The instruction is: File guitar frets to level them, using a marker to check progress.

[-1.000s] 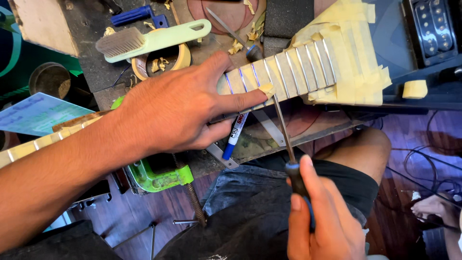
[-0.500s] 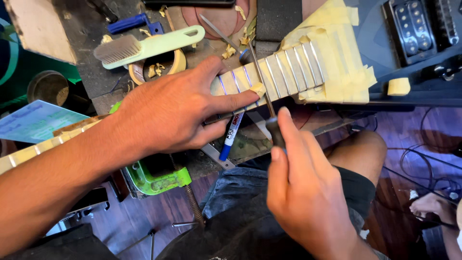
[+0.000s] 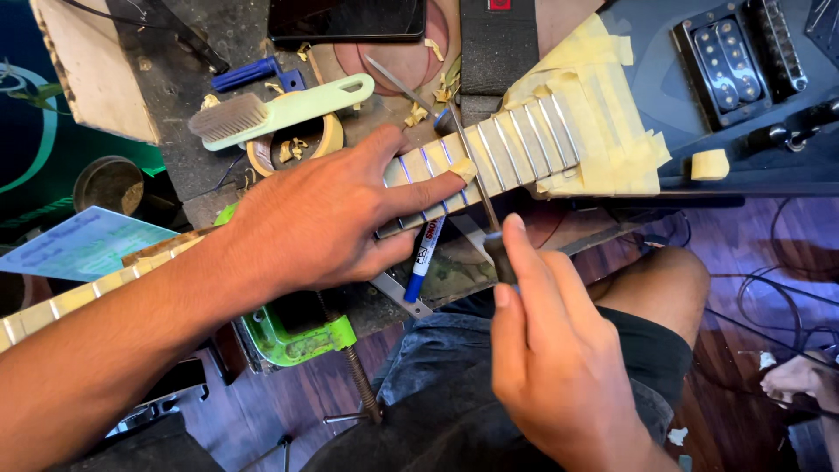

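Observation:
A guitar neck (image 3: 524, 144), its frets bare and the wood between them covered in cream masking tape, lies across the bench toward a dark guitar body (image 3: 699, 131). My left hand (image 3: 323, 218) presses flat on the neck, index finger stretched along the frets. My right hand (image 3: 551, 358) grips the black handle of a thin metal file (image 3: 463, 149), whose blade lies across a fret beside my left index fingertip. A blue marker pen (image 3: 424, 258) lies under the neck just below my left fingers.
A pale green brush (image 3: 280, 109) rests on a roll of tape (image 3: 293, 149) at the back. A green clamp (image 3: 297, 336) grips the bench edge. A dark phone (image 3: 345, 19), a blue tool (image 3: 249, 74) and tape scraps lie around. Someone's foot (image 3: 800, 376) shows at right.
My right hand has moved up and forward, pushing the file along the fret toward the back. My left hand has stayed pressed on the neck.

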